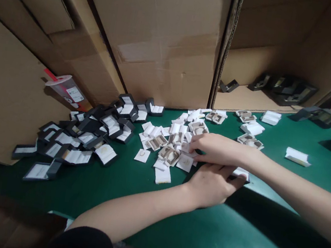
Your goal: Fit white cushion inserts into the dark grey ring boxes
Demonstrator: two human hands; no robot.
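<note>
My left hand (212, 185) is closed around a small dark-edged box (241, 173) with a white inside, low over the table. Most of that box is hidden by the fingers. Crossing over it from the right, my right hand (212, 146) has its curled fingertips at the edge of a heap of white box inserts (177, 138). Whatever lies between those fingertips is hidden. Some inserts show grey-beige hollow undersides. A flat white pad (142, 155) lies beside the heap, and another (163, 175) lies in front of it.
Several open black boxes with white linings (81, 138) are piled at the left on the green table (141, 203). Behind them leans a lidded cup (67, 90). More inserts (252, 128) lie to the right. Cardboard walls (170, 50) stand behind, with dark boxes (293, 90) in a carton.
</note>
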